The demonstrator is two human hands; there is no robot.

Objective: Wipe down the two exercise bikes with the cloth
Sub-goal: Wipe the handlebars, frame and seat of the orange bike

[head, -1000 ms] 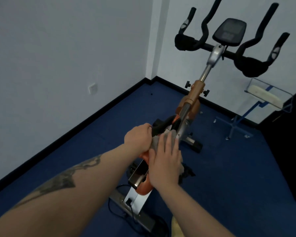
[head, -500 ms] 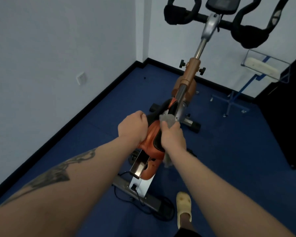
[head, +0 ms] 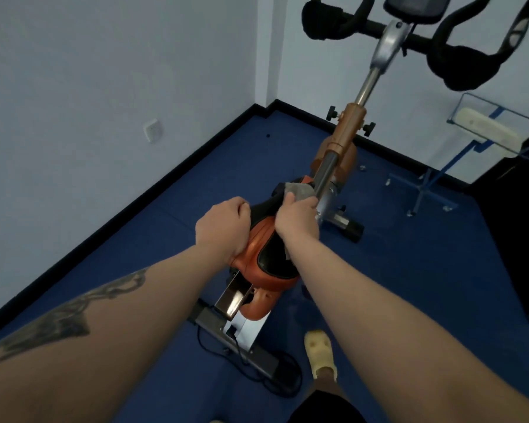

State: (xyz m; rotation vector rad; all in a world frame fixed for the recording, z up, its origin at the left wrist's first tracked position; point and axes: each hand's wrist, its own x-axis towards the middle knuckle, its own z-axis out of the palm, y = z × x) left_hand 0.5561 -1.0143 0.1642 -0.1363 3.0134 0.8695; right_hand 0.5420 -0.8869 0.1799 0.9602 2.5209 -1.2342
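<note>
So there's 1 exercise bike (head: 339, 148) in view, orange frame, standing on the blue floor (head: 409, 270) in the corner of the room. Its orange and black saddle (head: 266, 254) sits right under both hands. The right hand (head: 298, 221) has its fingers (head: 303, 206) curled around a grey cloth (head: 300, 190), bunched up at the front tip of the saddle, touching the silver bar (head: 327, 169) that slopes up toward the handlebars (head: 440, 41). The left hand (head: 223, 230) is curled into a loose fist against the saddle's left edge; can't tell whether it actually grips anything, since the fingertips are tucked out of sight. Black handlebars and the console (head: 419, 6) are up at the top edge. Off to the right there's a blue stand (head: 428, 181) with a clear tray (head: 498, 129) holding something pale. A foot in a yellow slipper (head: 319, 351) is on the floor beside the bike's rear base, next to a black cable (head: 275, 380).
</note>
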